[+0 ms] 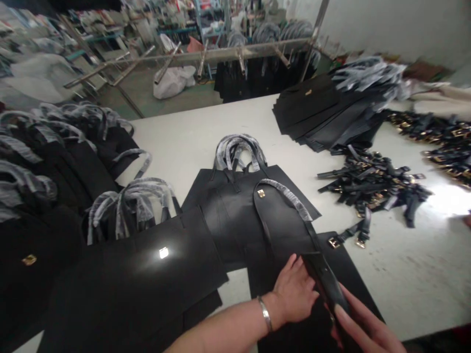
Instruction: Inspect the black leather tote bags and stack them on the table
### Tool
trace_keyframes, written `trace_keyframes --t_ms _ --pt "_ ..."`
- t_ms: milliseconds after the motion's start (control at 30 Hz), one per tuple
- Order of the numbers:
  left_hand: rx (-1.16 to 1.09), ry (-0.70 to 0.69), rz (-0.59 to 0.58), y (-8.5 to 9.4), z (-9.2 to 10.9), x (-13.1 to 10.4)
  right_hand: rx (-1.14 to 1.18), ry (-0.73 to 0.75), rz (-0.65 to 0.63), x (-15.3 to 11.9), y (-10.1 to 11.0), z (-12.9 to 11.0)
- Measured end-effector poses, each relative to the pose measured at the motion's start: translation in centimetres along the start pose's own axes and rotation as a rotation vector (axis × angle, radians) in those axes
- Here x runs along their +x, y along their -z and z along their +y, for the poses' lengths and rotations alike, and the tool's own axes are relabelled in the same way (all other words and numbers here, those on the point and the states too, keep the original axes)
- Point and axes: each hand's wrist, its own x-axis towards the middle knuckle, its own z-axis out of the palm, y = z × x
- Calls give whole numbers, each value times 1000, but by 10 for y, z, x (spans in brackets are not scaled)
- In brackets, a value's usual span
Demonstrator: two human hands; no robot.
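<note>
A folded black leather piece (324, 277) is gripped by my right hand (362, 318) at the lower right, thumb on its top side. My left hand (296, 290), with a silver bracelet at the wrist, lies against the black panel beneath, its fingers partly behind the folded piece. A handle wrapped in clear film (290, 193) arches over the panel beside a small gold fitting (261, 193). More film-wrapped handles (241, 152) stand on the black panels behind.
Left are stacked black panels (147, 274) with wrapped handles. On the white table (176, 137), buckled straps (375, 184) lie at right, with fanned black panels (324, 108) at the back right. A metal rack (221, 55) stands beyond the table's far edge.
</note>
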Motion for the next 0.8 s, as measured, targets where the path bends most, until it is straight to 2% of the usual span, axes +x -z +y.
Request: trace_keyframes --t_ms 67,133,233,300,467,567,800 --pt "-57 -83 -41 7 0 -23 -39 16 -82 0 -15 -1" --pt "-60 -119 -71 13 -6 -55 -54 34 -153 1 -30 3" --pt "-3 -45 -74 16 -21 -98 -53 24 -210 6 -48 10" --pt "25 -24 -73 13 -28 -112 -50 20 -232 12 -59 10" --pt "94 -67 -60 7 -31 -111 -45 90 -275 29 -84 -16" --pt "124 -74 -40 6 -29 -110 -49 141 -269 33 -89 -24" --pt "93 -97 12 0 -31 -114 -133 8 -280 13 -64 10"
